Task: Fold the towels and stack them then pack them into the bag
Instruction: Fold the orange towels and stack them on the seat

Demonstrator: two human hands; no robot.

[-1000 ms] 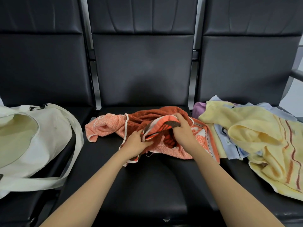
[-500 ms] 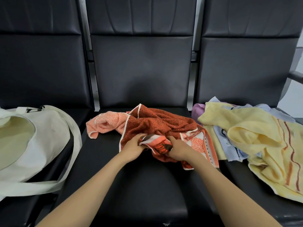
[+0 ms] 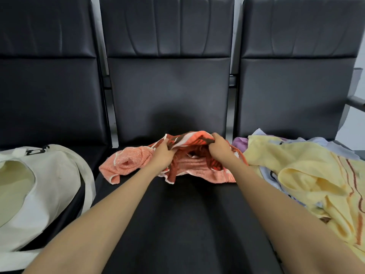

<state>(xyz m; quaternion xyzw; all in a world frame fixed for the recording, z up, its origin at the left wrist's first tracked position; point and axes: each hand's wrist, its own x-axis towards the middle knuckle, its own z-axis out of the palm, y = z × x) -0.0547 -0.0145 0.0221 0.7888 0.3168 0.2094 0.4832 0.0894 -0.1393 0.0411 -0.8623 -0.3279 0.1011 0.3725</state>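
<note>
The orange towel (image 3: 183, 167) is bunched up on the middle seat (image 3: 187, 224) of the black chairs, still a crumpled mess with one loose end flopped out toward the left. Both hands have it: left hand (image 3: 163, 155) is pinched shut on the top edge near the left side, right hand (image 3: 220, 146) is closed on the same edge further right, so each grip is clamped on cloth and the strip between them is lifted a bit off the seat.

If I were doing this step, I'd slide the hands apart along that hem until each one finds a real corner, then lift and shake it flat before any folding. Folding it from a wad like this just gives you a lumpy stack.

The bulk of the towel hangs below and in front of the hands, resting on the cushion.

Further out: the cream tote bag (image 3: 39, 194) lies open on the left seat, nothing visible in it yet as far as I can tell. The yellow towel (image 3: 302, 175) and some pale blue and purple ones are heaped on the right seat, all unfolded.
</note>
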